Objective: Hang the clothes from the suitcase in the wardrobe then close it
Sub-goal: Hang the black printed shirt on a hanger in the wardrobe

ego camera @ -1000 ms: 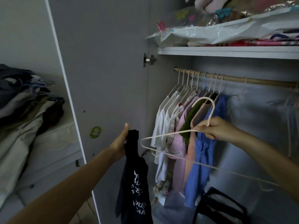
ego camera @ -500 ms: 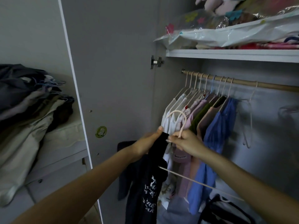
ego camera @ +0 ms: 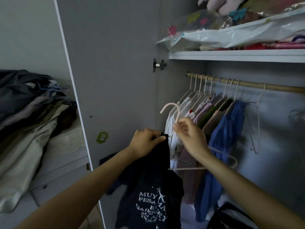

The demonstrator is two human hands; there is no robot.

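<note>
My left hand (ego camera: pixel 145 142) grips the top of a dark navy T-shirt (ego camera: pixel 151 192) with white lettering, which hangs down in front of the open wardrobe. My right hand (ego camera: pixel 189 136) pinches the neck of a pale pink hanger (ego camera: pixel 173 108), just below its hook; the hanger's lower bar runs out to the right behind my wrist. The two hands are close together, and the hanger's left end is hidden behind the shirt. The wooden rail (ego camera: pixel 247 84) carries several hung garments (ego camera: pixel 214 129) at its left end. No suitcase is in view.
The wardrobe door (ego camera: pixel 107 71) stands open on the left. A shelf (ego camera: pixel 231 55) above the rail holds bagged bedding and plush toys. An empty hanger (ego camera: pixel 256 121) hangs further right on the rail. A pile of clothes (ego camera: pixel 24 121) lies at the left. A black bag (ego camera: pixel 231 217) sits low inside.
My right hand has brought the hanger left and down to meet the shirt. My left hand has risen and moved right with the shirt, so both hands now nearly touch.
</note>
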